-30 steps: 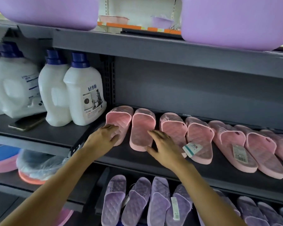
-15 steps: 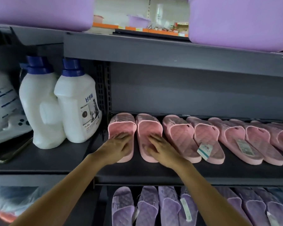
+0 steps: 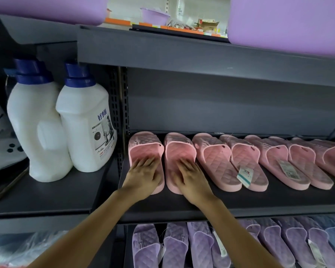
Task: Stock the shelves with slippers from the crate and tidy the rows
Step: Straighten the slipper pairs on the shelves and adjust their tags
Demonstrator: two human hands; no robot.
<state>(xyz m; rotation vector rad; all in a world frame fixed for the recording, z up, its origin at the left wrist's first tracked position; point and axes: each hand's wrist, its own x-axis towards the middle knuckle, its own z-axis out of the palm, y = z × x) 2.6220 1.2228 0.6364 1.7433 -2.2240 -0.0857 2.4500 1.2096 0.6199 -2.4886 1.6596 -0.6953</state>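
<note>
A row of pink quilted slippers lies on the dark middle shelf (image 3: 240, 202). My left hand (image 3: 142, 176) presses flat on the heel part of the leftmost pink slipper (image 3: 145, 146). My right hand (image 3: 191, 178) presses flat on the second pink slipper (image 3: 179, 147), fingers straight. These two slippers lie side by side with toes pointing to the back of the shelf. More pink slippers (image 3: 217, 159) run to the right at a slant, some with paper tags (image 3: 244, 176). No crate is in view.
Two white detergent bottles with blue caps (image 3: 85, 124) stand on the neighbouring shelf at the left. Purple slippers (image 3: 174, 246) fill the shelf below. Purple tubs (image 3: 286, 24) sit on the shelf above. A perforated upright (image 3: 122, 117) separates the two shelf bays.
Both hands slid the two leftmost pink slippers back and straightened them so they lie parallel. The camera moved closer and to the right.
</note>
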